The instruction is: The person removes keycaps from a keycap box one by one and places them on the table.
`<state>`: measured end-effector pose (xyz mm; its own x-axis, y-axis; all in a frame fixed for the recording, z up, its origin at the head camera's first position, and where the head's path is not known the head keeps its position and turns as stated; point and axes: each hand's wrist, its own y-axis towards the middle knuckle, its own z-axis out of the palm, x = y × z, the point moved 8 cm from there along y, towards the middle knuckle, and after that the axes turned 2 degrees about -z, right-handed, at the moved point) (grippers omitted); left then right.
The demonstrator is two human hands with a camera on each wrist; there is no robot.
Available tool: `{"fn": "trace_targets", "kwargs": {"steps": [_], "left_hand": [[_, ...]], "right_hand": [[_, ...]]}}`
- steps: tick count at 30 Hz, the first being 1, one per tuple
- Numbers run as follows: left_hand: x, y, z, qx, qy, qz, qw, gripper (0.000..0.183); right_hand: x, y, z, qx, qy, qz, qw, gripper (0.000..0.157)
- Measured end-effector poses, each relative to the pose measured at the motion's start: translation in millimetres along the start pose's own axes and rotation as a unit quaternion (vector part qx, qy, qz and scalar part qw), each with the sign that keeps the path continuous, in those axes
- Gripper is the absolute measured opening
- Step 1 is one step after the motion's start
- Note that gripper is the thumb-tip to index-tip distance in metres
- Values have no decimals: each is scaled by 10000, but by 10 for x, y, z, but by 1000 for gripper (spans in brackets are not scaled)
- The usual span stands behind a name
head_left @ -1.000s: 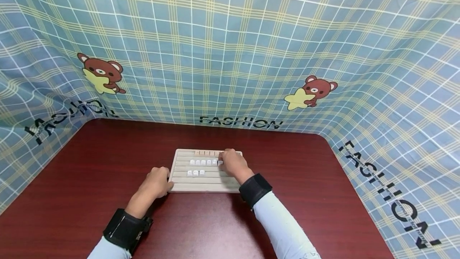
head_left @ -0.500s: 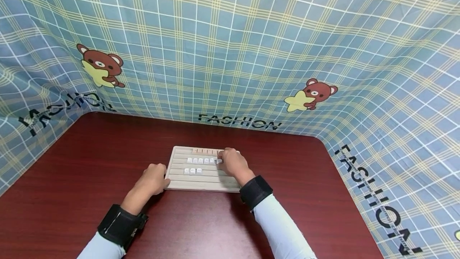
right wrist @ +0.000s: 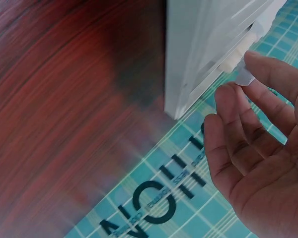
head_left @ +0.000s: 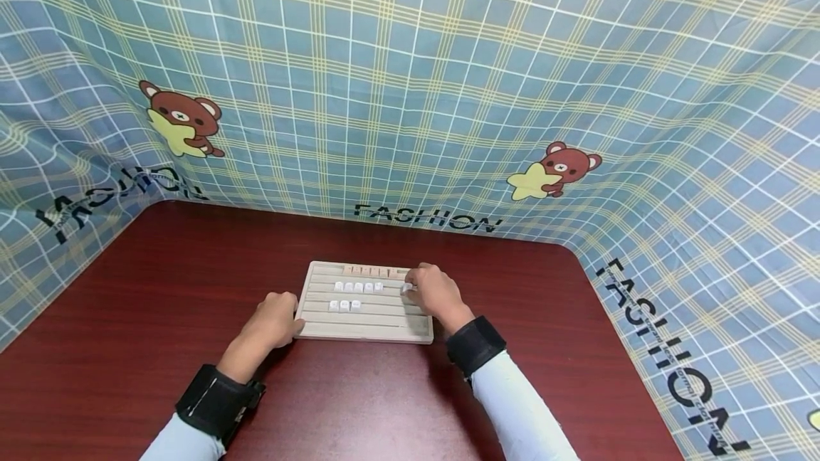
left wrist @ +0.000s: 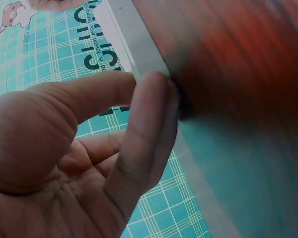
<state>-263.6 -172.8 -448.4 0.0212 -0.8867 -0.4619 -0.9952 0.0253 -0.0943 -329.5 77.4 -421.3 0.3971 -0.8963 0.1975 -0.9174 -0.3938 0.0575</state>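
A cream ridged tray (head_left: 378, 331) lies on the table, bearing rows of small keycaps. Peach keycaps (head_left: 366, 271) line its top ridge; below them stand a row of white keycaps (head_left: 359, 287) and a shorter white row (head_left: 344, 306). My left hand (head_left: 272, 319) grips the tray's left edge; in the left wrist view, thumb and fingers (left wrist: 144, 129) meet at its rim. At the tray's right side, my right hand (head_left: 438, 294) pinches a white keycap (right wrist: 244, 77) between thumb and index finger. That keycap sits right of the white row, with a gap between. The hand covers the tray's upper right corner.
The dark red wooden table (head_left: 224, 255) extends around the tray. Blue plaid cloth (head_left: 384, 126) with bear prints hangs behind and along both sides. Black bands (head_left: 475, 344) circle both wrists.
My right hand has moved right with the white keycap, away from the rest of its row. The left hand keeps its grip on the tray. The head view has shifted slightly.
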Motion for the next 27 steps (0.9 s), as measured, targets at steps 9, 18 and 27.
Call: {"fn": "trace_targets", "kwargs": {"steps": [9,18,27], "left_hand": [[7,-6,4,36,-53,-8,10000,17],[-3,-11,-2,38,-92,13,9999,18],[-3,-14,9,66,-64,14,10000,19]], "right_hand": [[-266,-71,-14,-41,24,177,9998,19],[-511,-157,-40,-146,70,411,9990,14],[-674,-206,54,91,-58,679,9976,10]]}}
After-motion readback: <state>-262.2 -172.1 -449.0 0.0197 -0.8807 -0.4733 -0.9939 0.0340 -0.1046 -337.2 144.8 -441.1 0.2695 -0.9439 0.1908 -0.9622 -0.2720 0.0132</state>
